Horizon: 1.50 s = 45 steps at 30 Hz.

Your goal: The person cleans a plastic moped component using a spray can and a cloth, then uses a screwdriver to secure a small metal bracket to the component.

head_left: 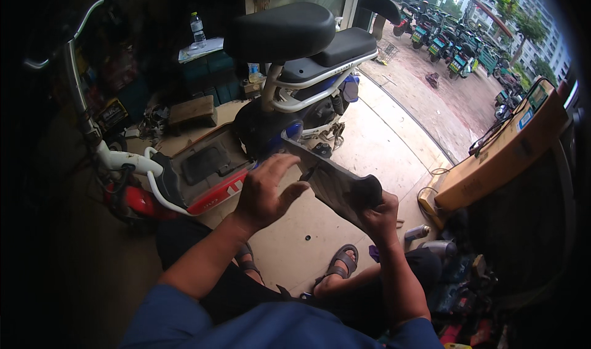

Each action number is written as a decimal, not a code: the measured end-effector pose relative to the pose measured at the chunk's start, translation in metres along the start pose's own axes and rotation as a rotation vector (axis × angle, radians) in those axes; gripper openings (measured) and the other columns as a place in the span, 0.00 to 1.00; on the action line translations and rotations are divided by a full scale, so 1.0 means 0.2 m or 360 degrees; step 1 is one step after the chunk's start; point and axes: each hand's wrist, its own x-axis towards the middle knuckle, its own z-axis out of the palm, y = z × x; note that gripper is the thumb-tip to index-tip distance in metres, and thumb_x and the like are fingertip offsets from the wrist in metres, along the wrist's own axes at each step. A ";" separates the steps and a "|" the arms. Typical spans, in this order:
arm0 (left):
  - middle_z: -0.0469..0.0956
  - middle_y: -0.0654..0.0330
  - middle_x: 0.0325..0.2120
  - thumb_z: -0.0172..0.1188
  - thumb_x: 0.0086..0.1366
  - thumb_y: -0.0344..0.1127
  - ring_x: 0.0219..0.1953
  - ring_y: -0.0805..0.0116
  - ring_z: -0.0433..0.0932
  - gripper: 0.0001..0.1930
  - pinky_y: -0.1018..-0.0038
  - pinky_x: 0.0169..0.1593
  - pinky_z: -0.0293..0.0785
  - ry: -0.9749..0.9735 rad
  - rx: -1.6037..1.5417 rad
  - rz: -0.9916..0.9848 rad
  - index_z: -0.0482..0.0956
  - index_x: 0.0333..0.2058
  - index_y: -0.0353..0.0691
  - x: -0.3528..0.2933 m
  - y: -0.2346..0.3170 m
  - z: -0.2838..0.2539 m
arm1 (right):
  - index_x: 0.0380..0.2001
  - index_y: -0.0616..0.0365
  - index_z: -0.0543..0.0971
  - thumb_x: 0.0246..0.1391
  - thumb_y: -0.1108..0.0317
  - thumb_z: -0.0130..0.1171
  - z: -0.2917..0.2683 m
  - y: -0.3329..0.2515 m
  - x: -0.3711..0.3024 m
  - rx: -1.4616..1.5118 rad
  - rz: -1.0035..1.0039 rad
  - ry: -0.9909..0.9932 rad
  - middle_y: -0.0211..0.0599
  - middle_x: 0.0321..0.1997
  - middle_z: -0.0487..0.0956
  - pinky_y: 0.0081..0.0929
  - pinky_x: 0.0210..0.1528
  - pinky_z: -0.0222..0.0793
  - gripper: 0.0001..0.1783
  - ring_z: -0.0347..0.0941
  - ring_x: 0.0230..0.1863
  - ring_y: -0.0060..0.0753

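My right hand point(380, 212) is closed around the near right end of a long, curved dark grey plastic piece that looks like a mudguard point(332, 186). The piece slants up and leftward, with its far end close to the scooter's rear wheel area. Beside its left part, my left hand point(265, 189) has thumb and fingers apart; whether the fingertips touch the piece I cannot tell. Just ahead stands an electric scooter with a black seat point(283, 32), white tube frame point(301, 105) and red-edged footboard point(209, 161).
White handlebars point(77, 72) rise at the left. A wooden stool point(192, 112) and a water bottle point(197, 30) are behind the scooter. At the right are an orange machine point(498, 155), a spray can point(417, 232) and piled tools point(465, 287). Scooters point(437, 38) stand outside.
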 end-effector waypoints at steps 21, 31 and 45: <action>0.82 0.56 0.31 0.51 0.81 0.49 0.30 0.66 0.85 0.21 0.71 0.34 0.80 -0.0959 -0.1244 -0.1331 0.77 0.44 0.33 -0.02 -0.09 0.04 | 0.35 0.58 0.86 0.50 0.69 0.77 0.10 -0.08 -0.03 -0.0535 -0.0305 0.0001 0.43 0.24 0.80 0.38 0.30 0.73 0.10 0.78 0.25 0.48; 0.84 0.51 0.28 0.50 0.81 0.52 0.26 0.61 0.87 0.24 0.71 0.29 0.83 -0.1066 -0.1339 -0.1412 0.77 0.42 0.32 0.04 -0.02 0.00 | 0.28 0.61 0.83 0.51 0.71 0.74 0.09 -0.02 -0.09 -0.0302 -0.0043 -0.0014 0.46 0.21 0.78 0.38 0.27 0.72 0.08 0.77 0.23 0.51; 0.81 0.42 0.36 0.57 0.76 0.39 0.38 0.48 0.82 0.14 0.58 0.39 0.80 -0.1126 -0.0134 -0.0687 0.79 0.43 0.30 -0.15 -0.19 0.20 | 0.30 0.56 0.84 0.50 0.69 0.75 0.11 -0.06 -0.12 -0.0680 -0.0356 -0.0105 0.43 0.23 0.80 0.39 0.27 0.74 0.07 0.78 0.24 0.50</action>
